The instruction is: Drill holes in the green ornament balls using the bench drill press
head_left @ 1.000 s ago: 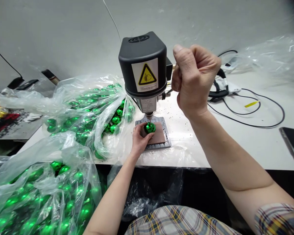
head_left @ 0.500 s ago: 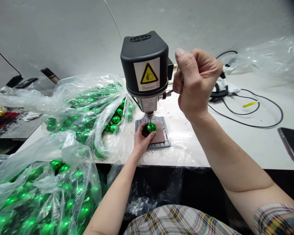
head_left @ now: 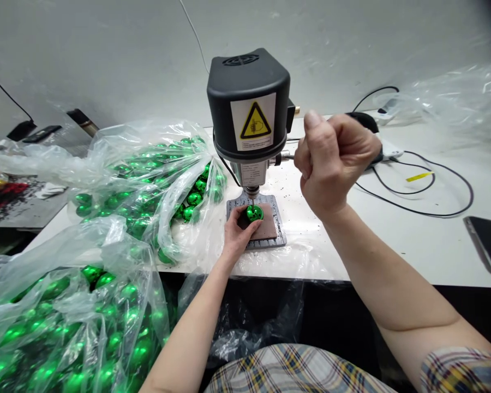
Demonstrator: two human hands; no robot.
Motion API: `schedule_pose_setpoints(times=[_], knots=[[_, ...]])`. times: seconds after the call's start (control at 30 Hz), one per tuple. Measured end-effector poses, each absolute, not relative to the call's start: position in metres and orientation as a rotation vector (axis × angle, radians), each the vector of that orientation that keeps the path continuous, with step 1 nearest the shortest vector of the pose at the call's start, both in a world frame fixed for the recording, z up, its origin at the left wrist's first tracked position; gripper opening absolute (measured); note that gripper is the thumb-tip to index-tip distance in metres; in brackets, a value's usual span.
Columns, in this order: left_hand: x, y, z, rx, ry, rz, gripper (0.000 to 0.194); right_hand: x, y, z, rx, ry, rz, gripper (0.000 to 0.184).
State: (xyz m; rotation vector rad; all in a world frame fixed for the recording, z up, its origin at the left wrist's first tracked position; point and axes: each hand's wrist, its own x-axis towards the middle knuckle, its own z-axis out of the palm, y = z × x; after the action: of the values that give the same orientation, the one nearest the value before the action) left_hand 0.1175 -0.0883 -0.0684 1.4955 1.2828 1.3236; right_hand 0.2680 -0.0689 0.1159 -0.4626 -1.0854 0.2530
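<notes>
Between the thumb and fingers of my left hand (head_left: 236,232) is a shiny green bauble (head_left: 255,213). It rests on a brown board (head_left: 268,226) laid over the grey slotted base (head_left: 281,242) of a small drill press (head_left: 249,103). The drill bit (head_left: 252,201) comes down at the top of the bauble; whether it has entered the ball is too small to tell. My right hand (head_left: 331,164) is closed in a fist round the end of the press's feed lever (head_left: 285,156), whose grip is hidden inside the fingers.
Clear plastic bags of green baubles lie on the table (head_left: 163,180) and nearer me at lower left (head_left: 73,327). Black cables (head_left: 454,210), a dark headset-like item (head_left: 368,123) and a phone (head_left: 489,245) are on the right. Dark shavings dot the white tabletop (head_left: 393,234).
My right hand has come down a little and to the right with the lever. The left hand still holds the bauble under the bit. The view has shifted slightly.
</notes>
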Motion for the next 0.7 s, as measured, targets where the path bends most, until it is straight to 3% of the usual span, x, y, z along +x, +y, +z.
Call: schedule_pose_setpoints(times=[0.53,0.7], knots=[[0.116,-0.089,-0.068,1.498,1.268,1.327,0.049,0.280,-0.075,0.068,-0.222,-1.326,0.108,0.051],[0.117,-0.087,-0.069,1.477,1.256,1.331,0.048,0.277,-0.073,0.080,-0.210,-1.305,0.114,0.051]])
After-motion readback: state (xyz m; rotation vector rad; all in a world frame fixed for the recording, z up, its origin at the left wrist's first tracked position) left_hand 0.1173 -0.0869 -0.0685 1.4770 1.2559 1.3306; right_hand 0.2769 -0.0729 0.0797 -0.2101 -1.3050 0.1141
